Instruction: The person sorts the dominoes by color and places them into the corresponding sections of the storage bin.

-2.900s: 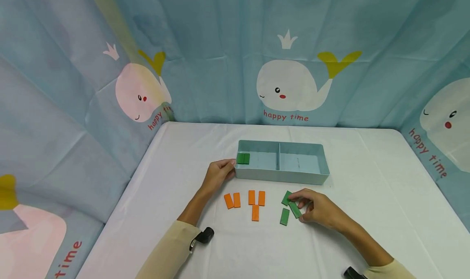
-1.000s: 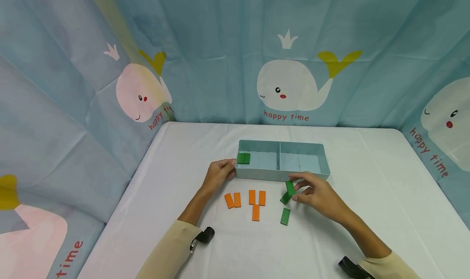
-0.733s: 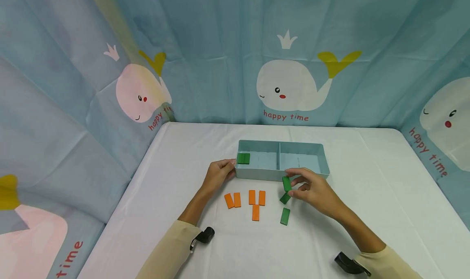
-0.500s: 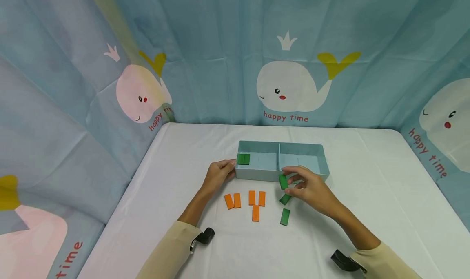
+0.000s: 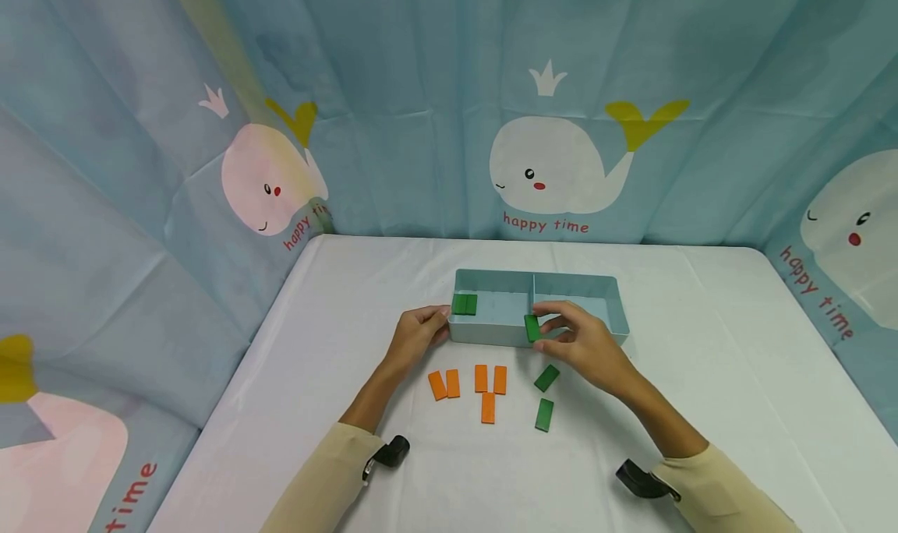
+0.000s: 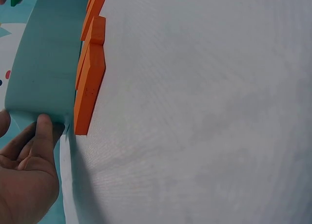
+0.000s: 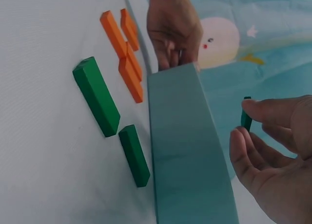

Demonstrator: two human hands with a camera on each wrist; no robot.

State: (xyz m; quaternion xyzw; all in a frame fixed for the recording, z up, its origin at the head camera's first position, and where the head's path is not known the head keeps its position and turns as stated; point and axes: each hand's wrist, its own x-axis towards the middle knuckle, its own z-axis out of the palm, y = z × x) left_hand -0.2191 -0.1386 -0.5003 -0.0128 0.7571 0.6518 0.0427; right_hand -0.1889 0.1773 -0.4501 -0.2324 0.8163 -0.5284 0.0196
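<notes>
A light blue two-compartment box (image 5: 491, 333) stands on the white table. At its left end my left hand (image 5: 415, 335) grips the edge; in the left wrist view the fingers of that hand (image 6: 29, 170) touch the end wall. My right hand (image 5: 585, 346) pinches a green rectangular block (image 5: 532, 328) between thumb and fingers, above the box's front rim near the divider. The right wrist view shows this block (image 7: 246, 116) edge-on between the fingertips. Green blocks (image 5: 464, 305) lie side by side at the left end of the left compartment.
In front of the box, two loose green blocks lie on the table, one tilted (image 5: 546, 378) and one nearer (image 5: 544, 414). Several orange blocks (image 5: 488, 408) lie to their left. A light blue curtain with whales (image 5: 554, 167) hangs behind the table.
My right hand has picked up a green block from the table and carried it up and left to the box's front rim. The left hand has stayed at the box's left end.
</notes>
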